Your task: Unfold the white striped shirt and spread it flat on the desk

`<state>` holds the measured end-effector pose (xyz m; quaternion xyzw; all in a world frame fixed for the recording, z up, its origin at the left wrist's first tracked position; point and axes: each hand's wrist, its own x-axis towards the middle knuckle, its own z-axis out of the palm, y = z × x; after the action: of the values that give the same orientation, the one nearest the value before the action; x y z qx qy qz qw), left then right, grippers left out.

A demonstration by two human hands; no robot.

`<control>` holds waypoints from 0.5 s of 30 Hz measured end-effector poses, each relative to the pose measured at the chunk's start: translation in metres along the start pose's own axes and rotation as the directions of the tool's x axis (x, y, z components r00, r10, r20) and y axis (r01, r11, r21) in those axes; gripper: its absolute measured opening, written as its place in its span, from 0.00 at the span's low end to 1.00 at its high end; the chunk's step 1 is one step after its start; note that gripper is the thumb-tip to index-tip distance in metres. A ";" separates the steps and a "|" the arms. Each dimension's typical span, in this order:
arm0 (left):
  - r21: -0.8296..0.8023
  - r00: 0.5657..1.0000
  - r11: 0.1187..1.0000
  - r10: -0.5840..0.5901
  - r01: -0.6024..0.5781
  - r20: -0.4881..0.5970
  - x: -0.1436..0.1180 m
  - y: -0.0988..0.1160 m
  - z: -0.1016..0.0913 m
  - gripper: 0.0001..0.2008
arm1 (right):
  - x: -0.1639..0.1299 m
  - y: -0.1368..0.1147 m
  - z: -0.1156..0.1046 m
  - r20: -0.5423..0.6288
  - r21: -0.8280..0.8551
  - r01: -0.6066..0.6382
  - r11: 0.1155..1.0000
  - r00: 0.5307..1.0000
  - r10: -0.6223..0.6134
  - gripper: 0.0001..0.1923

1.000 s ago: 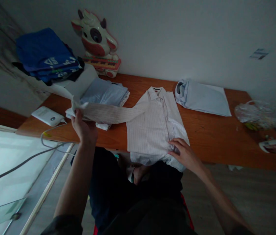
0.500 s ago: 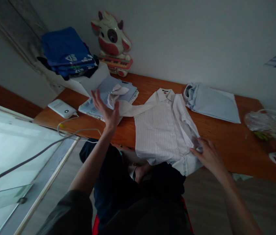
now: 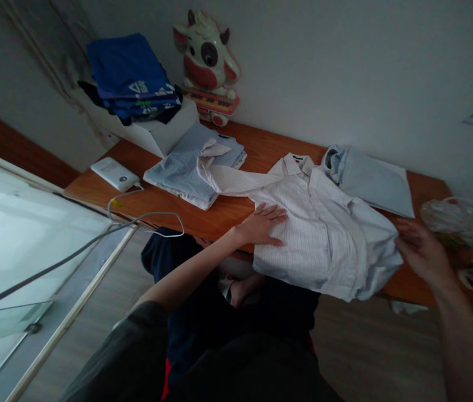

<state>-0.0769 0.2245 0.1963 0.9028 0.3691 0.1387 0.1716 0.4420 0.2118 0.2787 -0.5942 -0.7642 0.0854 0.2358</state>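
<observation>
A white striped button-up shirt [image 3: 299, 229] lies front up on the wooden table [image 3: 215, 220], its collar toward the wall and its hem over the front edge. One sleeve stretches left, with its cuff resting on a stack of folded light-blue shirts [image 3: 181, 170]. My left hand [image 3: 262, 224] lies flat on the shirt's left side, fingers spread. At the right, my right hand [image 3: 420, 248] pinches the edge of the shirt, where the fabric is pulled out and bunched; its fingertips are partly blurred.
Blue folded clothes [image 3: 131, 78] sit on a white box [image 3: 165, 131] beside a cow-shaped toy keyboard [image 3: 211, 67]. A white power bank [image 3: 114, 173] with a cable is at the left. Behind the shirt lies a folded pale garment [image 3: 374, 178]; a plastic bag [image 3: 454, 220] is at far right.
My left hand has come down from the air above the folded stack onto the shirt. My right hand has moved right, drawing the shirt's right side outward.
</observation>
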 end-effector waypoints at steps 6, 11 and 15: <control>0.017 1.000 1.000 -0.016 0.016 -0.026 -0.008 -0.003 -0.003 0.50 | -0.020 -0.067 0.068 0.382 -0.089 0.434 0.897 0.846 -0.371 0.31; 0.018 0.998 0.999 -0.026 0.027 -0.054 -0.017 -0.002 -0.006 0.49 | -0.018 -0.084 0.092 0.483 0.034 0.410 0.912 0.792 -0.374 0.15; 0.031 0.995 0.999 -0.035 0.038 -0.090 -0.027 0.003 -0.006 0.48 | 0.010 -0.063 0.060 0.372 0.183 0.213 0.960 0.889 -0.268 0.12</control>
<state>-0.0958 0.2038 0.1997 0.8915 0.3951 0.1697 0.1427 0.3577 0.2123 0.2551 -0.4478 -0.8559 0.2254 0.1270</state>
